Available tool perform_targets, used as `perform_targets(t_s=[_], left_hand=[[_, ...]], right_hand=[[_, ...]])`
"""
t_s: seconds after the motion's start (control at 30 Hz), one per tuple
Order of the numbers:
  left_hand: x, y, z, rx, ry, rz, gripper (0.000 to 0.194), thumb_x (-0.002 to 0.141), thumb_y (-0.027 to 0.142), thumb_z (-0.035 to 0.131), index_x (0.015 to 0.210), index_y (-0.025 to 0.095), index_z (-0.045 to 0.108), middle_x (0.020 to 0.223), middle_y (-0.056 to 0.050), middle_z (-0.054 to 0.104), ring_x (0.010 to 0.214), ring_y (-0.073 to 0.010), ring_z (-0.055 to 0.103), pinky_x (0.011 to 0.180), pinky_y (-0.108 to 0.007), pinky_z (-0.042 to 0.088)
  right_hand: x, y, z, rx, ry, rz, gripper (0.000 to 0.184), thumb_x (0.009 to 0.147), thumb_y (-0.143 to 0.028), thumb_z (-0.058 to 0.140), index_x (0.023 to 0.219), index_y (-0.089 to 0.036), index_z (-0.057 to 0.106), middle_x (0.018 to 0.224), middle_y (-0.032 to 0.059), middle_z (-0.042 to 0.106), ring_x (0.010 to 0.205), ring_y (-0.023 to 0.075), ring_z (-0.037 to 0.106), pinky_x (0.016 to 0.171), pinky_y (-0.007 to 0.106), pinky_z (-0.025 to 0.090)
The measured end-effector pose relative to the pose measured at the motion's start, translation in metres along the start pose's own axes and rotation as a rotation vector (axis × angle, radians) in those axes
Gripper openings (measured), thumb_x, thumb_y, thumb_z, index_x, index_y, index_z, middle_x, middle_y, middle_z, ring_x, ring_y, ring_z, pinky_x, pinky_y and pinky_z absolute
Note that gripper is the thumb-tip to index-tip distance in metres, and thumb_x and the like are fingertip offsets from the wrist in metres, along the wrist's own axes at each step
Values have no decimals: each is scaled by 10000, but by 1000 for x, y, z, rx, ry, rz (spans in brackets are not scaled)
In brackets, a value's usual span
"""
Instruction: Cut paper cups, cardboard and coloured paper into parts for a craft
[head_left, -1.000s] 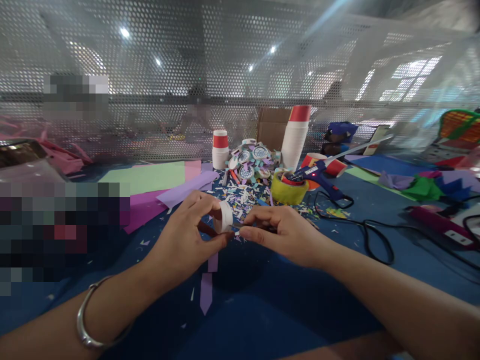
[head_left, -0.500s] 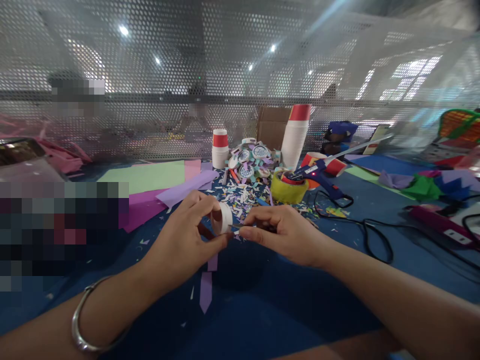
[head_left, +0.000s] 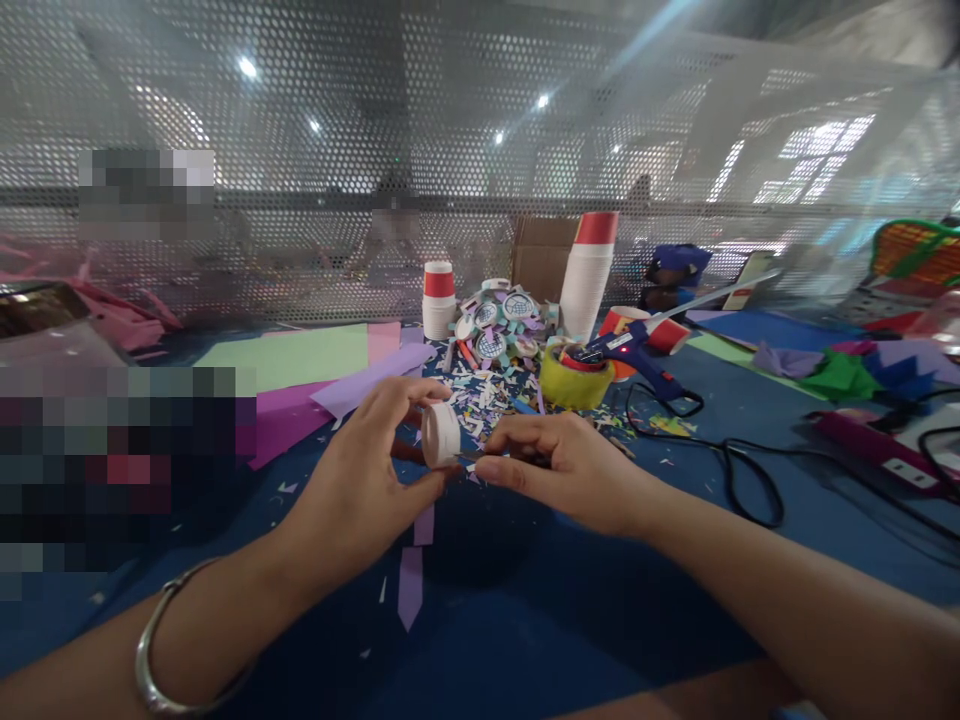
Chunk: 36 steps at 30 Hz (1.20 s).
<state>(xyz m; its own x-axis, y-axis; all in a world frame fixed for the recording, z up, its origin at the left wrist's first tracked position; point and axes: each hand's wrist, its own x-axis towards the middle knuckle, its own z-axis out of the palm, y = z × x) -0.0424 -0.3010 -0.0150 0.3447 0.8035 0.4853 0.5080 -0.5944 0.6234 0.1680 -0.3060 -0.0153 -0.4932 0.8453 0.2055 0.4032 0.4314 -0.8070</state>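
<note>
My left hand [head_left: 367, 450] grips a short white paper ring, seemingly a cut-down cup base [head_left: 441, 436], between thumb and fingers, its round face turned left. My right hand [head_left: 559, 465] is closed around a slim dark tool [head_left: 469, 456]; its thin tip meets the lower right edge of the ring, and the rest is hidden in my fingers. Under my left hand a purple paper strip with a pointed end [head_left: 410, 588] lies on the blue table. Beyond both hands is a heap of similar cup bases with paper tabs [head_left: 499, 320].
Paper scraps [head_left: 480, 395] litter the table behind my hands. Stacked paper cups [head_left: 587, 280], a yellow tape roll [head_left: 576, 383] and a blue glue gun [head_left: 637, 350] stand beyond. A black cable [head_left: 739, 480] runs right to a power strip [head_left: 874, 450]. Coloured sheets [head_left: 292, 350] lie left.
The ring has turned slightly in my left hand, and its left fingers have shifted a little. My right hand and the tool stay almost in place.
</note>
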Motion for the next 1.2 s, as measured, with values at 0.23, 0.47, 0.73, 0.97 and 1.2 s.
perform_targets(t_s=[0.23,0.47,0.73,0.97,1.2], left_hand=[[1,-3,0,8,-72,96,380,770,95,634,1100,260,543,1092,-18,517,961,-166,572,789,-313,596],[0,-4,1,43,-81,159,373,786,77,621,1108,257,564,1135,-25,528,1053,-171,548,804,-280,581],[-2,-8,-1,130,-71,215,378,799,72,600,1124,261,556,1178,-53,548,1112,-216,544,864,-363,554],[-2,-6,-2,246,-57,302,403,783,28,588,1108,262,546,1171,-45,552,1085,-202,549,888,-360,511],[-2,-4,-5,357,-62,385,363,811,31,549,1103,248,546,1164,-48,562,1101,-211,534,928,-385,468]], right_hand=[[1,-1,-5,22,8,52,300,880,-460,568,777,-179,591,624,-43,443,535,88,376,486,234,270],[-1,0,-3,22,-11,40,302,891,-456,551,781,-179,598,639,-39,436,554,94,367,502,241,276],[1,0,-3,-22,-4,60,372,887,-520,528,764,-178,605,625,-34,430,554,98,364,500,238,270],[1,3,-2,22,-27,40,357,882,-509,544,778,-175,617,657,-34,433,558,98,364,505,246,282],[-1,2,-2,64,-62,36,335,870,-489,577,751,-176,587,665,-38,427,565,96,361,511,245,285]])
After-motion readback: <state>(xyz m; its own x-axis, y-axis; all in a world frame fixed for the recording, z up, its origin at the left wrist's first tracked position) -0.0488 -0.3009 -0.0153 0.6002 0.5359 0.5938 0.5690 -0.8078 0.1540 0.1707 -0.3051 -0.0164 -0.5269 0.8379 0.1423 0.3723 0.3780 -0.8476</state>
